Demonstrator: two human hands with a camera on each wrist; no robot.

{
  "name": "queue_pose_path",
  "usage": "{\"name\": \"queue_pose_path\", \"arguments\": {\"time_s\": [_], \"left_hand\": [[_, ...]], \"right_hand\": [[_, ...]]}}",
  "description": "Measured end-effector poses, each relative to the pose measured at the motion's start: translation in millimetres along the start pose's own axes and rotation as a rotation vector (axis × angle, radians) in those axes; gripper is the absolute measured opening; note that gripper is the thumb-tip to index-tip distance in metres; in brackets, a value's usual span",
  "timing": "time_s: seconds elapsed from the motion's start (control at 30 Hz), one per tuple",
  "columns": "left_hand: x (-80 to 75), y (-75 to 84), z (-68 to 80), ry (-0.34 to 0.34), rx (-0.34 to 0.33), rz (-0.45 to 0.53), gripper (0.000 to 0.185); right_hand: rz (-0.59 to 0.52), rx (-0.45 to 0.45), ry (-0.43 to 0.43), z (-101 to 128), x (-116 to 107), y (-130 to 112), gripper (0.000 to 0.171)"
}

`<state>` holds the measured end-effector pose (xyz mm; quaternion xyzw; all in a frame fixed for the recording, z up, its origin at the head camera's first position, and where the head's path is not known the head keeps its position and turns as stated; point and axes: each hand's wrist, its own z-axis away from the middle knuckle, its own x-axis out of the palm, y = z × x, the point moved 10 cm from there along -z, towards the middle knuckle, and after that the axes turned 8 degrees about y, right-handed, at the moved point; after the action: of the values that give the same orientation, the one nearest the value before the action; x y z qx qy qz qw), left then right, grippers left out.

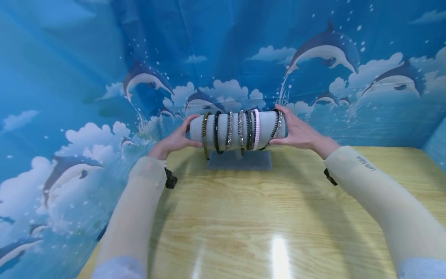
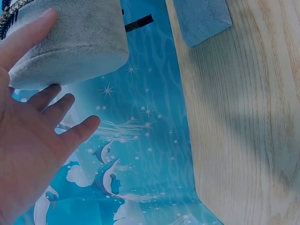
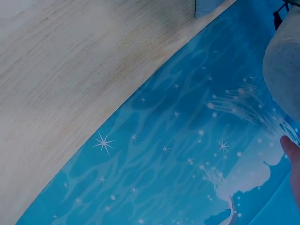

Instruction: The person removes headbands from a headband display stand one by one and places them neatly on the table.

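While clasped at left by left hand and at right by right hand, with thumb and fingers curved round each end: gray roll at far center, encircled by headbands, above flat base on surface, with dolphin backdrop beyond.

The left hand grips a padded cylinder from its end, seen on my left wrist feed.
From here I see the left hand at the left edge, thumb laid along the grey padded cylinder, the other fingers spread by the lower rim of its end face. A beaded band circles it in the upper left corner, and a dark strip juts out past its right side. At top right I make out a grey-blue slab over the wood-grain tabletop, which borders a blue dolphin-print sheet.
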<state>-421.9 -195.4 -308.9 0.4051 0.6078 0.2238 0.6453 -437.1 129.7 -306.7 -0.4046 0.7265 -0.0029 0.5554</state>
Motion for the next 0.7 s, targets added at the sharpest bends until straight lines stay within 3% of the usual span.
{"name": "queue_pose_path", "arguments": {"time_s": [0.17, 0.4, 0.7], "left_hand": [[-0.7, 0.5, 1.0, -0.011, -0.008, 0.011, 0.095], [-2.5, -3.0, 1.6, -0.014, -0.016, -0.008, 0.095], [-1.4, -0.8, -1.8, -0.017, -0.002, -0.009, 0.095]], "right_hand": [[-0.024, 0.051, 0.023, -1.0, 6.2, 2.2, 0.119], [-0.014, -0.031, 0.08, -5.8, 5.4, -6.9, 0.12], [-0.004, -0.031, 0.08, -1.0, 2.9, -2.3, 0.113]]}}
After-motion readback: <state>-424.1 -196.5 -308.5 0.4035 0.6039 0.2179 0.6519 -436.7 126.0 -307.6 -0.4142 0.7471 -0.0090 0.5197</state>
